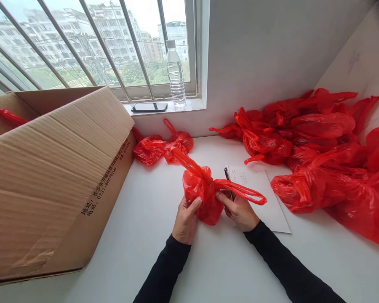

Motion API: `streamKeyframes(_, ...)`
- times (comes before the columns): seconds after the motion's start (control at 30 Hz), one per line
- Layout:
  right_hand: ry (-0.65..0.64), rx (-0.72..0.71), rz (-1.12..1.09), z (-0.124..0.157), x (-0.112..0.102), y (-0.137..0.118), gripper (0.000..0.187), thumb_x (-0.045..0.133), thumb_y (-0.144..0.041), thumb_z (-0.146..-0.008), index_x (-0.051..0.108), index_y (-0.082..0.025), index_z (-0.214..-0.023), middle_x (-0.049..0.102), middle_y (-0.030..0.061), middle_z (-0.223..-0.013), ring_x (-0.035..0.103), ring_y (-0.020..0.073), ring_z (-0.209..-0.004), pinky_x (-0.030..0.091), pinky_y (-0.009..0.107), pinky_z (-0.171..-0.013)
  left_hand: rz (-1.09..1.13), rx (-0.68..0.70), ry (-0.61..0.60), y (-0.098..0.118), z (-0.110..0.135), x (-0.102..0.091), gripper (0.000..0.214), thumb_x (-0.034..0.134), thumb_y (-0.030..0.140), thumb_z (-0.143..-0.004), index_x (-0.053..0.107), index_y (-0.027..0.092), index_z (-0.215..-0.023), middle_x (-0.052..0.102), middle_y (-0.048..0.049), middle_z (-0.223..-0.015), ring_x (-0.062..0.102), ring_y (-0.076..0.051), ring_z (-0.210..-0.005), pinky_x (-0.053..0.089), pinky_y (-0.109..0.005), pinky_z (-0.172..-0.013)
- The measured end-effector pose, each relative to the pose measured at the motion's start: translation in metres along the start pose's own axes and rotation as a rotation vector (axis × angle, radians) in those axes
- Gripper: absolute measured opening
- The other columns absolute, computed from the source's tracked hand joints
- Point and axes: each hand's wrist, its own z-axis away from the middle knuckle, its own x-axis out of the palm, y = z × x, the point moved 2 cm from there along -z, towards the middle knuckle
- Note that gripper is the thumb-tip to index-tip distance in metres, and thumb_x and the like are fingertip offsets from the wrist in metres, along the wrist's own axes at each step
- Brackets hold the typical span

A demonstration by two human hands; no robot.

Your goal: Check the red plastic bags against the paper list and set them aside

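A red plastic bag [205,189], tied at the top with its handle loops sticking out to both sides, is held between my two hands over the white table. My left hand [187,216] grips its lower left side, thumb on the front. On the other side my right hand [238,210] pinches the bag near the base of the right loop. What the bag contains cannot be made out. Under and behind my right hand lie a sheet of paper [265,202] with handwritten columns and a black pen [226,173], partly covered by the hand and the loop.
A large open cardboard box [66,168] fills the left, a red handle showing inside. Two tied red bags [149,150] sit by the wall. Many red bags [322,155] are heaped at right. A phone [149,107] and water bottle [176,75] occupy the windowsill.
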Motion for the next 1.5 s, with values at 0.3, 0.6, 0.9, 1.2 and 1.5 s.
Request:
streamKeyframes(0.3,-0.049,-0.006,0.088,0.006,0.002,-0.01,0.034,0.065,-0.053,-0.088,0.074,-0.024,-0.102,0.065,0.0048,-0.075,0.061,0.0235,-0.072,0.049,0.034,-0.06,-0.01,0.047,0.139,-0.003,-0.004,-0.008,0.04,0.088,0.024,-0.065,0.069,0.019,-0.1,0.077,-0.004,-0.095,0.072,-0.024,-0.091,0.053,-0.037,-0.09)
streamKeyframes(0.6,-0.092,-0.026,0.048,-0.002,0.002,-0.001,0.035,0.069,-0.048,-0.087,0.068,-0.015,-0.1,0.067,0.0051,-0.089,0.062,0.0167,-0.071,0.053,0.032,-0.067,0.047,-0.005,-0.054,0.003,0.002,-0.002,0.058,0.083,0.023,-0.072,0.061,0.025,-0.126,0.072,-0.0083,-0.119,0.065,-0.031,-0.115,0.053,-0.044,-0.096)
streamKeyframes(0.9,-0.068,0.054,0.064,-0.001,0.001,-0.003,0.051,0.07,-0.053,-0.086,0.061,-0.02,-0.124,0.066,0.0044,-0.1,0.053,0.0095,-0.057,0.045,0.026,-0.056,-0.046,0.074,0.022,0.0,-0.007,-0.01,0.043,0.086,0.027,-0.072,0.071,0.017,-0.11,0.076,-0.01,-0.108,0.069,-0.031,-0.108,0.055,-0.043,-0.095)
streamKeyframes(1.2,-0.061,0.024,0.006,-0.004,0.0,0.004,0.034,0.072,-0.043,-0.085,0.065,-0.017,-0.106,0.066,0.003,-0.088,0.066,0.0185,-0.079,0.053,0.033,-0.077,-0.07,-0.005,-0.144,0.003,-0.003,0.0,0.048,0.079,0.033,-0.081,0.068,0.015,-0.123,0.072,-0.0162,-0.123,0.064,-0.037,-0.119,0.052,-0.049,-0.101)
streamKeyframes(1.5,-0.02,0.043,0.041,-0.002,0.0,0.001,0.042,0.07,-0.051,-0.084,0.066,-0.019,-0.111,0.064,0.0007,-0.078,0.054,0.0135,-0.061,0.043,0.026,-0.055,-0.115,0.001,-0.017,-0.006,-0.009,-0.01,0.051,0.084,0.03,-0.074,0.067,0.013,-0.119,0.073,-0.0158,-0.121,0.067,-0.035,-0.114,0.056,-0.047,-0.096)
